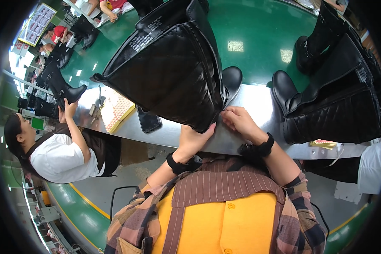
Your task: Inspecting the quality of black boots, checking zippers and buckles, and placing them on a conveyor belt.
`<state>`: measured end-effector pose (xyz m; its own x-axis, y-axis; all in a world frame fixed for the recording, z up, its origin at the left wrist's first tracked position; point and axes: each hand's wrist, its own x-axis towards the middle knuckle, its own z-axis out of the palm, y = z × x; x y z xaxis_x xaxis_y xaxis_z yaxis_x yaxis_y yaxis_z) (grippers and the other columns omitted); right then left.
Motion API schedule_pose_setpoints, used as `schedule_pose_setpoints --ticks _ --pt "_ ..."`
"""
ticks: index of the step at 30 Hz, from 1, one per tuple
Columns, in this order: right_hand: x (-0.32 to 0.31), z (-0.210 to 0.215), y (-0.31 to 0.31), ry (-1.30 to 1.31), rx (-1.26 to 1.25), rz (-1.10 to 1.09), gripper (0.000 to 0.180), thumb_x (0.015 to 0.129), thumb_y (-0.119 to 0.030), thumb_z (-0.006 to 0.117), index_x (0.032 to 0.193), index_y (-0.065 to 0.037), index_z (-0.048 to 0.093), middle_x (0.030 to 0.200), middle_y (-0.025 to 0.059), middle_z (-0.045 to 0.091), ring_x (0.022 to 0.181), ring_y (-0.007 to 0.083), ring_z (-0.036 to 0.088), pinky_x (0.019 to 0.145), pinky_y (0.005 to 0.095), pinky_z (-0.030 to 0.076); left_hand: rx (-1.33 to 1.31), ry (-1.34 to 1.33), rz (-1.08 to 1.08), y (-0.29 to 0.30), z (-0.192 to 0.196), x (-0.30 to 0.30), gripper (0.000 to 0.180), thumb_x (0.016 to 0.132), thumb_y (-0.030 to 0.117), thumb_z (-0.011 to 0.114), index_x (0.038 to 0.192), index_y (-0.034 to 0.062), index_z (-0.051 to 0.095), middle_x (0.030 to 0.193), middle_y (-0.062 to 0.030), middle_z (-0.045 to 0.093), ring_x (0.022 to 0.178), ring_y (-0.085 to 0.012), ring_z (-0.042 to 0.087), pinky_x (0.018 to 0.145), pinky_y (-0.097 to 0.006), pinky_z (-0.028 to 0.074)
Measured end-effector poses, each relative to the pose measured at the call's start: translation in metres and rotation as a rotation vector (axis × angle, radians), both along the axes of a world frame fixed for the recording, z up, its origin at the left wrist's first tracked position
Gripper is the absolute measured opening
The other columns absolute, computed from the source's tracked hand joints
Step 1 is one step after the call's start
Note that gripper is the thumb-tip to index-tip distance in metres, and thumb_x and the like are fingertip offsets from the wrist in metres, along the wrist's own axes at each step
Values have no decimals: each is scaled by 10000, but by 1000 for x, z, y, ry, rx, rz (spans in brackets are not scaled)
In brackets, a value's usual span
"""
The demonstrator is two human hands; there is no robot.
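A tall black boot (173, 72) with a quilted shaft stands before me on the metal tabletop, its toe pointing away to the right. A zip runs down the shaft's side, and white print shows near the top edge. My left hand (194, 139) is wrapped around the lower shaft from the near side, its thumb pressed on the leather. Just right of that thumb, my right hand (241, 122) is closed, thumb and fingers pinched together at the boot's edge by the zip's lower end. What the pinch holds is too small to make out.
More tall black boots (326, 101) stand close on my right. Left of my boot lie a dark phone (149, 120) and a yellow-edged paper stack (116, 110). A co-worker (63, 148) at left handles another boot (63, 82). Beyond runs a green surface (258, 25).
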<state>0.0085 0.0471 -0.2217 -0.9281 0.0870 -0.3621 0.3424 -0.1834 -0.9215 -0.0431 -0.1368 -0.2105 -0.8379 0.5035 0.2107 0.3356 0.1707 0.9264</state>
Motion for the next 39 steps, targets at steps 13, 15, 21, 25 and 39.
schedule_pose_setpoints --ticks 13,15,21,25,39 --pt "7 133 -12 471 -155 -114 303 967 -189 473 707 -34 452 592 25 438 439 68 350 410 213 254 14 36 70 -2 -10 -7 426 733 147 762 1117 15 631 1093 -134 652 1032 -256 611 898 -351 473" --pt "9 161 -9 667 -229 -114 290 963 -171 455 710 -31 435 581 31 442 404 64 329 385 205 235 -51 96 5 -3 -12 -6 605 705 119 758 1242 14 498 1140 -191 597 1070 -352 580 926 -384 464" --pt "17 228 -2 616 -114 -48 280 963 -184 483 735 -22 495 583 35 498 424 68 419 422 196 310 -12 -40 -28 2 4 5 423 762 134 739 1152 18 623 1122 -153 655 1063 -271 616 924 -353 468" --pt "9 225 4 689 -145 30 292 1006 -198 456 785 -19 523 677 29 532 513 74 460 489 199 353 70 9 51 10 13 5 399 760 98 739 1134 4 638 1082 -150 680 987 -252 654 871 -338 498" --pt "49 88 33 386 96 -163 288 1002 -260 497 849 -29 577 699 6 548 580 59 483 566 205 375 43 -84 7 3 -9 2 696 709 121 816 1293 -19 463 1152 -184 632 1074 -286 621 925 -344 480"
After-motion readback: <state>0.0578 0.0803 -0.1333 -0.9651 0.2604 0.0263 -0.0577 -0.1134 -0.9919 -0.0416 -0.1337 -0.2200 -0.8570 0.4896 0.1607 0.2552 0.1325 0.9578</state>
